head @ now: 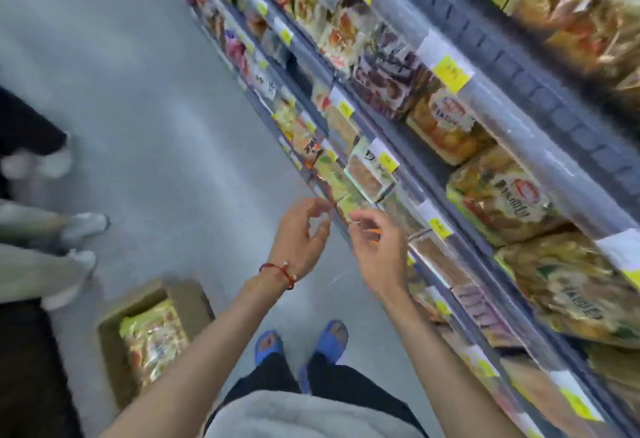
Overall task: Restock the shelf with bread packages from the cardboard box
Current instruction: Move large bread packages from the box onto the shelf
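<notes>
Box: cardboard box [188, 295] on the floor at the person's left, flaps open, likely set there so that one bend reaches it; well apart from both hands.
Stock: bread packages [154, 337] lie inside the box; none is lifted out.
Shelf: shelf [502, 105] on the right, its tiers carrying bagged loaves [498, 192] behind yellow price tags [450, 72].
Left hand: left hand [301, 233] raised before a low shelf edge, fingers loosely curled, grip holding nothing visible.
Right hand: right hand [381, 257] just beside the left, fingers curled; an orange sliver shows at the fingertips, too blurred to tell whether the grip pinches anything.
Judgement: hands probably working at the shelf front, between packages; the next package must come from the box.
Bystanders: legs [34, 264] of other people at far left.
</notes>
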Tool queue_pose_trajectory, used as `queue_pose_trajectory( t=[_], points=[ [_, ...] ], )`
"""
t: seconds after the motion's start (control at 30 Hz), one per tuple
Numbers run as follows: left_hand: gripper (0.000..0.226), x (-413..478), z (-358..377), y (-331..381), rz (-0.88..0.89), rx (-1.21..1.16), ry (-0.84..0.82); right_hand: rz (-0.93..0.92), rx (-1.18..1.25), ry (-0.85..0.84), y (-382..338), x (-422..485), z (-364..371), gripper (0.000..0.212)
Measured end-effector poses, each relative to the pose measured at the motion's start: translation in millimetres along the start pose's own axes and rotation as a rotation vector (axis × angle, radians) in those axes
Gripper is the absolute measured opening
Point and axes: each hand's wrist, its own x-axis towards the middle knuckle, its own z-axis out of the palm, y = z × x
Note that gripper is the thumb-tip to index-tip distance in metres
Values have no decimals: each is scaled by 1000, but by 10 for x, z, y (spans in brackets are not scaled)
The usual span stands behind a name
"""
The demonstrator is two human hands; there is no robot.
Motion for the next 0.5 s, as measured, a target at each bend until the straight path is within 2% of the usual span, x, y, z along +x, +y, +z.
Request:
queue_pose_trajectory(
  t=[0.13, 0.3, 0.5],
  points=[
    [27, -712, -202, -766, -233, 14, 22, 102, -49, -241, 287, -514, 546, 30],
    [26, -1680, -634, -1536, -473, -2, 72, 171, -114, -475, 430, -1251, 1327, 22],
    [26, -2753, -1295, -2455, -681, -10, 90, 207, -160, -623, 450, -2170, 2354, 19]
  ],
)
